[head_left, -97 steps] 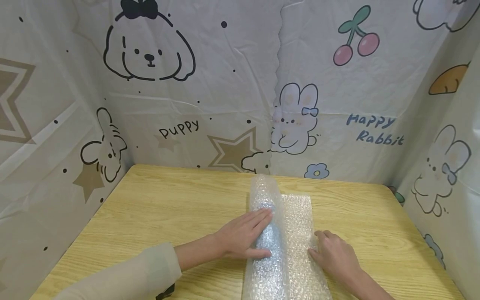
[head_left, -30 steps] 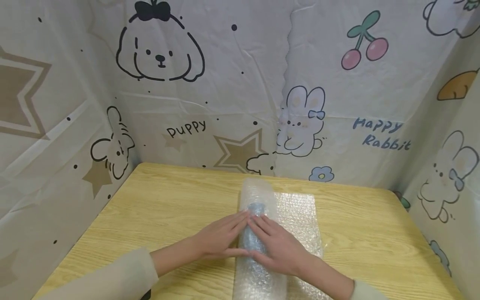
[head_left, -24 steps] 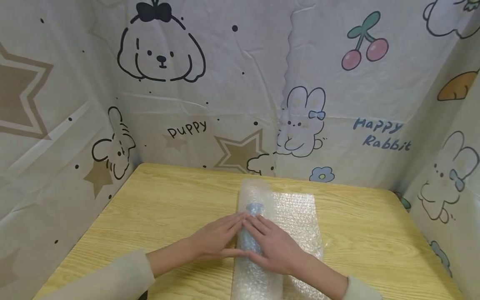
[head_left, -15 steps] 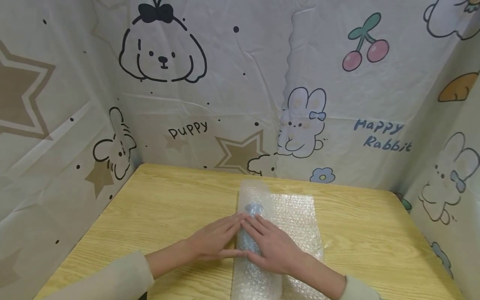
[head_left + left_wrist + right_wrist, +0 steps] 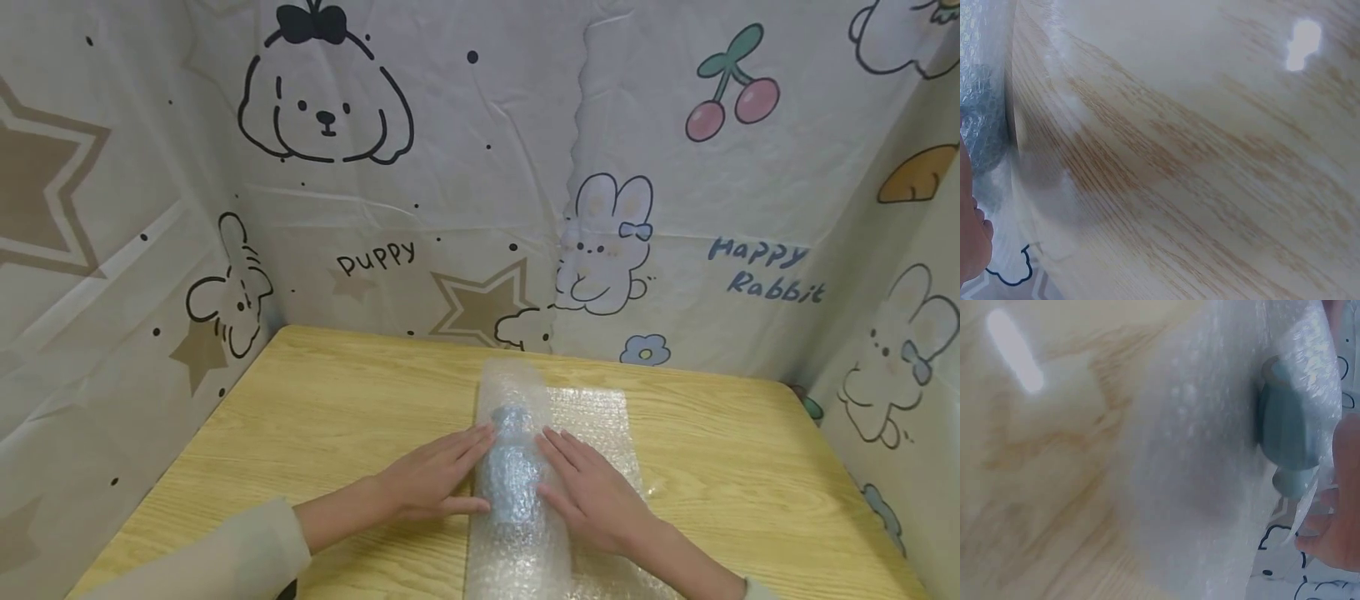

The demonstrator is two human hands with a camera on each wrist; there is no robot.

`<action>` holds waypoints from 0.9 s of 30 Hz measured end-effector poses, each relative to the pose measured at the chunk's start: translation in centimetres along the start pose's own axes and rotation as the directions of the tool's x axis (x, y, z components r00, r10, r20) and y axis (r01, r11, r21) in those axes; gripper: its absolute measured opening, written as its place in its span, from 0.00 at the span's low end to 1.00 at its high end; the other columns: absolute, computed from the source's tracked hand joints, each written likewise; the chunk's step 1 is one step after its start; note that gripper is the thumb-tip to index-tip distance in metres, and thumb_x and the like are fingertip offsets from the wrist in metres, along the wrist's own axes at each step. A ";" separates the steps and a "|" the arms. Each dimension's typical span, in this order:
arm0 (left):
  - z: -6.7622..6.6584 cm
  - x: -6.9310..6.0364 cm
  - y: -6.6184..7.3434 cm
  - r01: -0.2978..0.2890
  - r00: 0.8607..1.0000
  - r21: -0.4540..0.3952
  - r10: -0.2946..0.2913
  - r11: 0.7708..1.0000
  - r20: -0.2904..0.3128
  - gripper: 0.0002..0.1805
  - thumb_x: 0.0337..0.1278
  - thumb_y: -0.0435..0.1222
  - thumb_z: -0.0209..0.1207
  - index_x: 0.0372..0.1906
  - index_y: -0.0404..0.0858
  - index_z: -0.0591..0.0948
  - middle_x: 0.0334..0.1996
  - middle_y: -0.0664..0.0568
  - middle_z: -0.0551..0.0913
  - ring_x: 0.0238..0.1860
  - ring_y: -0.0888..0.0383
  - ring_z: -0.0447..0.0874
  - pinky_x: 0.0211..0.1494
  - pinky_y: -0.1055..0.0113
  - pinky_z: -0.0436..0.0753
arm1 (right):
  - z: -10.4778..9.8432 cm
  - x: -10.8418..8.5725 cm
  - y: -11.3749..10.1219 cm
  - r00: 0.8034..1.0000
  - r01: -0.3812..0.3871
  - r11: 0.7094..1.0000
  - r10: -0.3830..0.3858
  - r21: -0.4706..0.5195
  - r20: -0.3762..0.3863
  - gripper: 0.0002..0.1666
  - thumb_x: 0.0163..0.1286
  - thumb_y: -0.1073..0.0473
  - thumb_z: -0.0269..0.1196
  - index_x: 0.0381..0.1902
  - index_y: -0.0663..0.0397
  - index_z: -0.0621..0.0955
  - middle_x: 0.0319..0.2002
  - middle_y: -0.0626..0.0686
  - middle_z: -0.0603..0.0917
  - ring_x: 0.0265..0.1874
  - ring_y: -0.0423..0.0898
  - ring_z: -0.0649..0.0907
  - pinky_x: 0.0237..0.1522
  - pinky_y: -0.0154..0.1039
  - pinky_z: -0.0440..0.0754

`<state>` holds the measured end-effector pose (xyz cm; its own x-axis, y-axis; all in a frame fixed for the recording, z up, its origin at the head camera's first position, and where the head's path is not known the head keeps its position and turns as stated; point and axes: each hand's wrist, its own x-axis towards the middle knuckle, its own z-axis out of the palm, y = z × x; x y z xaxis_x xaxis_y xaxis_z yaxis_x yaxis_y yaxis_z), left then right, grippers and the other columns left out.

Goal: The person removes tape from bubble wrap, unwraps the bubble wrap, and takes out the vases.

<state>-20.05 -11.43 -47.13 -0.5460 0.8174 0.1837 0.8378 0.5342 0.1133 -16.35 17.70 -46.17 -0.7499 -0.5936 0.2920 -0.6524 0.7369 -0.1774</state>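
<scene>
We find the blue bottle-shaped thing [image 5: 1286, 425] lying on its side, its narrower end toward the far drape, under a rolled-over layer of bubble wrap [image 5: 592, 421]. Half a second ago our fingertips met on top of it; now our right hand [image 5: 596, 496] has moved off to the roll's right side, so the blue body shows through the wrap between our hands. Its fingers are straight, the thumb apart, resting against the roll and gripping nothing that we can see. Our left hand [image 5: 435, 473] has hardly shifted: fingers extended, thumb spread, touching the roll's left side. We judge the wrapping only part done, since a flat stretch of wrap lies to the right of the roll, partly under our right hand. Beneath is the wood-grain table [image 5: 360, 400]; behind it hangs the printed drape [image 5: 450, 167].
</scene>
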 end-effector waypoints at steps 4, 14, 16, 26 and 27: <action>-0.2 -0.1 0.1 0.010 1.000 0.002 -0.010 1.000 0.021 0.51 0.68 0.65 0.45 0.76 0.28 0.55 0.77 0.37 0.53 0.76 0.45 0.52 0.75 0.52 0.58 | 0.4 -0.9 0.8 1.000 -0.018 1.000 0.018 -0.011 -0.014 0.38 0.78 0.43 0.52 0.75 0.62 0.64 0.74 0.60 0.64 0.71 0.59 0.65 0.70 0.56 0.65; -0.3 0.0 0.2 0.007 0.999 0.003 -0.007 1.000 0.033 0.50 0.69 0.64 0.45 0.77 0.28 0.55 0.77 0.36 0.53 0.76 0.45 0.52 0.75 0.53 0.59 | 1.3 -3.3 3.3 0.999 -0.041 0.998 0.041 -0.039 0.012 0.35 0.77 0.44 0.53 0.75 0.56 0.66 0.74 0.60 0.64 0.71 0.64 0.64 0.69 0.61 0.62; -0.3 0.0 0.2 0.008 0.999 -0.001 -0.008 1.000 0.036 0.50 0.69 0.64 0.45 0.77 0.28 0.54 0.77 0.36 0.53 0.76 0.45 0.52 0.75 0.53 0.59 | 1.4 -3.8 3.6 0.999 -0.046 0.998 0.047 -0.033 0.028 0.35 0.77 0.42 0.53 0.74 0.53 0.68 0.74 0.60 0.64 0.70 0.66 0.64 0.69 0.63 0.62; -0.4 0.0 0.2 0.020 0.999 -0.007 -0.019 1.000 0.049 0.50 0.69 0.64 0.44 0.77 0.28 0.54 0.77 0.37 0.53 0.76 0.45 0.51 0.75 0.52 0.59 | 2.4 -5.8 4.3 0.996 -0.036 0.999 0.040 -0.039 0.086 0.38 0.75 0.36 0.54 0.75 0.47 0.68 0.74 0.57 0.65 0.71 0.67 0.63 0.67 0.66 0.62; -0.4 0.0 0.2 0.021 0.999 -0.006 -0.020 1.000 0.049 0.50 0.69 0.64 0.44 0.77 0.28 0.54 0.77 0.37 0.52 0.76 0.45 0.51 0.75 0.52 0.59 | 2.5 -5.8 4.4 0.996 -0.033 0.998 0.036 -0.046 0.082 0.38 0.74 0.36 0.54 0.75 0.46 0.68 0.74 0.56 0.65 0.70 0.67 0.63 0.67 0.67 0.62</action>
<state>-19.86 -11.41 -46.70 -0.5625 0.8159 0.1336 0.8264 0.5496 0.1227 -15.09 23.56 -50.96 -0.7796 -0.5909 0.2077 -0.6218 0.7699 -0.1438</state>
